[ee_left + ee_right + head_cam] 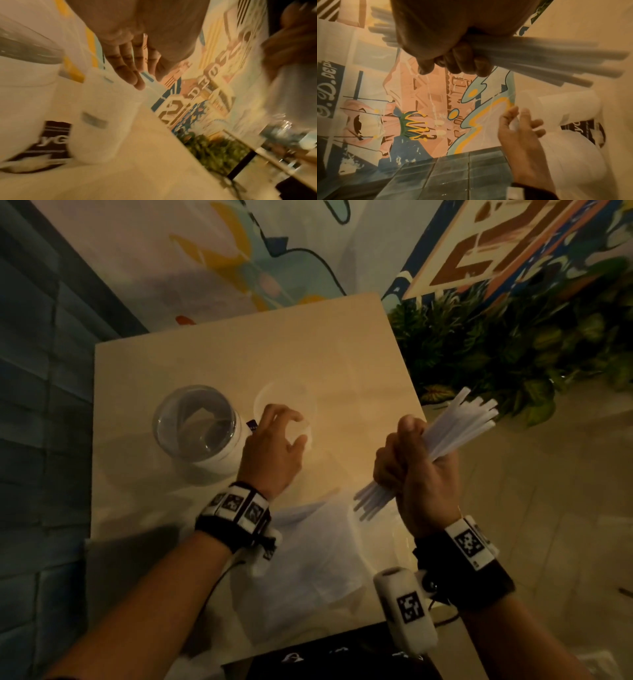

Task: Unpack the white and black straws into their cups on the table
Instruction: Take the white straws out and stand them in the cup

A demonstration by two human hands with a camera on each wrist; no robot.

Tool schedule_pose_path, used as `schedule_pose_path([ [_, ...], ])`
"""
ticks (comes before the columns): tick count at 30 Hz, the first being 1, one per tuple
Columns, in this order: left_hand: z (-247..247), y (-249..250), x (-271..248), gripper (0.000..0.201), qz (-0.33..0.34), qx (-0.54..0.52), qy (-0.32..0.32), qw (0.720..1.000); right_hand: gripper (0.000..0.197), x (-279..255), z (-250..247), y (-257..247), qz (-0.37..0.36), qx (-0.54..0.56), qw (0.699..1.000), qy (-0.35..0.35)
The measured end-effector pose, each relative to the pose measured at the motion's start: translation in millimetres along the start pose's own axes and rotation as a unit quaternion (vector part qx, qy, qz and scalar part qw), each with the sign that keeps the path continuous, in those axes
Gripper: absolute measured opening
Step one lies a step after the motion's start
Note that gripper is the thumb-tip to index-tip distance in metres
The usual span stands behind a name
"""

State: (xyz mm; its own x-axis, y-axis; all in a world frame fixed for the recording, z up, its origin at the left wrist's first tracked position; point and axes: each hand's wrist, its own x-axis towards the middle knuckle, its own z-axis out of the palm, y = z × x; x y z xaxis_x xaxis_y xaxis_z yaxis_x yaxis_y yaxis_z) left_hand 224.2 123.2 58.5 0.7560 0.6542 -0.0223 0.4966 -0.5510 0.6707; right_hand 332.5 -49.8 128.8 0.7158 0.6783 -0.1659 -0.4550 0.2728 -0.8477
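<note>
the unpacking looks about midway for the white lot and not started, as far as shows, for the black: a fistful of white straws is out of the plastic bag, which lies slack on the table near the person, but no straw stands in a cup yet, and no black straws are visible. the right hand is clenched tight round the middle of the bundle, held up over the table's right edge, ends fanning out both ways. the left hand is loosely spread, fingers bent and apart, gripping nothing, hovering at the rim of the clear cup; contact cannot be told. just left stands a white cup with a domed lid.
</note>
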Motion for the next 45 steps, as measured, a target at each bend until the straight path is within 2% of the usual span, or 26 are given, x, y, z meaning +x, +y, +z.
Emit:
schedule_pose_path([
  [3,14.7,-30.5,18.7,0.036,-0.042,0.061,-0.038,0.997,0.04,8.4,-4.5,-7.4,-0.019,-0.013,0.999,0.022],
  [6,24.2,-42.7,29.8,0.02,-0.056,0.112,-0.087,0.988,0.042,16.2,-8.6,-12.6,-0.033,-0.027,0.999,0.034],
  [10,37.9,-32.0,24.0,0.017,0.017,0.084,-0.105,0.991,0.037,31.3,-10.1,-16.4,-0.059,-0.03,0.998,0.023],
  [14,62.9,-15.8,2.3,0.015,0.091,0.053,-0.151,0.983,0.031,56.7,-8.0,-12.9,-0.098,-0.058,0.993,0.027],
  [17,71.3,-8.3,-2.9,0.012,0.1,0.055,-0.151,0.982,0.031,76.8,-5.6,-2.7,-0.116,-0.132,0.984,0.027],
  [20,71.9,-7.1,-2.5,0.01,0.088,0.061,-0.154,0.982,0.032,90.9,-4.5,14.6,-0.102,-0.205,0.973,0.038],
  [24,70.0,-4.9,-3.7,0.012,0.093,0.069,-0.161,0.98,0.03,104.8,-11.2,41.1,-0.052,-0.259,0.962,0.064],
  [28,70.6,-1.3,-2.6,0.015,0.071,0.094,-0.165,0.979,0.022,114.4,-16.3,53.2,-0.009,-0.301,0.952,0.06],
  [31,72.0,-1.7,-4.1,0.015,0.068,0.079,-0.16,0.982,0.025,114.5,-19.7,47.4,-0.032,-0.333,0.94,0.069],
  [36,71.6,-2.3,-5.2,0.017,0.073,0.068,-0.153,0.983,0.024,92.5,-48.7,22.2,-0.08,-0.335,0.926,0.158],
  [38,72.2,-1.9,-6.0,0.014,0.072,0.066,-0.144,0.985,0.023,72.5,-69.3,17.8,-0.056,-0.323,0.928,0.176],
  [41,73.4,-2.2,-6.6,0.013,0.071,0.07,-0.139,0.985,0.021,30.7,-103.7,30.0,0.054,-0.338,0.926,0.159],
  [45,70.1,3.0,-7.3,0.01,0.056,0.077,-0.154,0.984,0.027,-28.8,-140.4,69.7,0.205,-0.41,0.883,0.099],
])
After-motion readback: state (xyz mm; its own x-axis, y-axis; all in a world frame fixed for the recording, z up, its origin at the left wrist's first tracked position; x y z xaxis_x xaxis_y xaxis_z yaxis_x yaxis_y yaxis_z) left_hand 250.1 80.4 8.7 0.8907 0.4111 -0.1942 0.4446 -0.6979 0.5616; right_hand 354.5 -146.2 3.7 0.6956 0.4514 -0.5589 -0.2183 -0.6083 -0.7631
